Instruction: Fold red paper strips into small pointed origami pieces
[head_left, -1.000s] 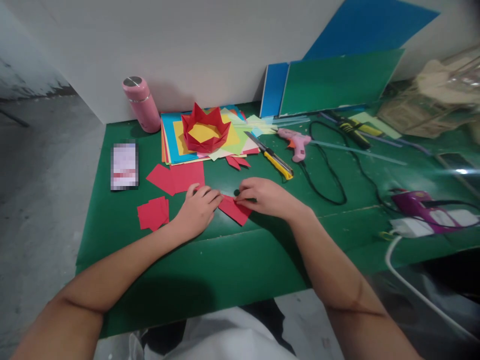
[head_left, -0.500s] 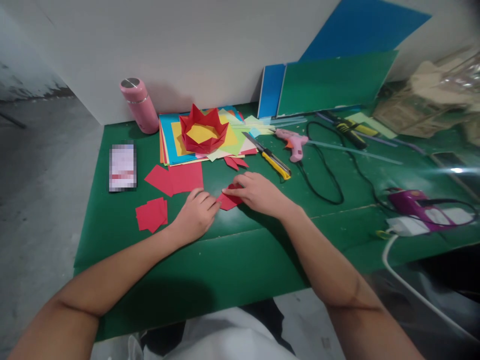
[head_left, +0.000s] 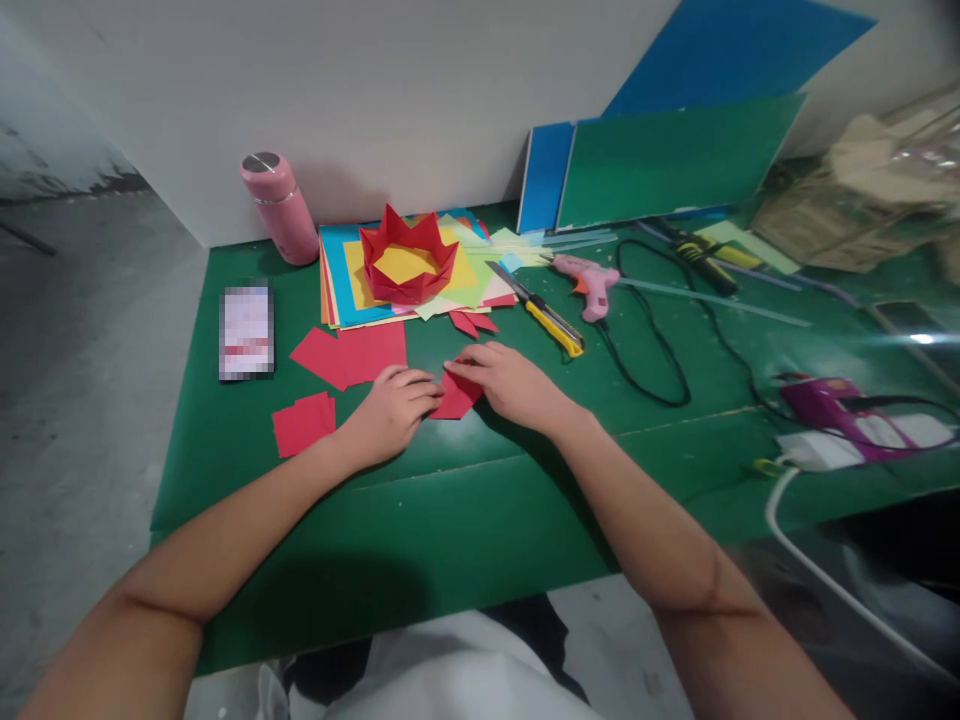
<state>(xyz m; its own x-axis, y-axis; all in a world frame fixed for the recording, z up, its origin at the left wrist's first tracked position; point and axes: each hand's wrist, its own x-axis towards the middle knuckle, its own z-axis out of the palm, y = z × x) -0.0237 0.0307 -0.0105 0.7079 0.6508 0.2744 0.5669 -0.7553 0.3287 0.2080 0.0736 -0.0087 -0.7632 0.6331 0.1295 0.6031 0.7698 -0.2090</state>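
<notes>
A small folded red paper piece (head_left: 452, 397) lies on the green table (head_left: 487, 500) between my hands. My left hand (head_left: 390, 412) rests curled at its left edge, fingertips pressing on it. My right hand (head_left: 510, 382) lies over its right side, fingers bent and pinching the fold. Loose red squares (head_left: 304, 424) and a larger red sheet (head_left: 352, 354) lie to the left. A red paper crown-shaped box (head_left: 407, 256) sits on a stack of coloured sheets (head_left: 341, 280) behind.
A pink bottle (head_left: 280, 208) and a phone (head_left: 246, 330) stand at the back left. A yellow utility knife (head_left: 544, 319), a pink glue gun (head_left: 589, 280) with black cord, green and blue boards (head_left: 667, 160), and a purple tool (head_left: 840, 410) fill the right.
The flat red piece has been folded smaller. My right hand moved left and up over it, and my left hand shifted slightly toward it.
</notes>
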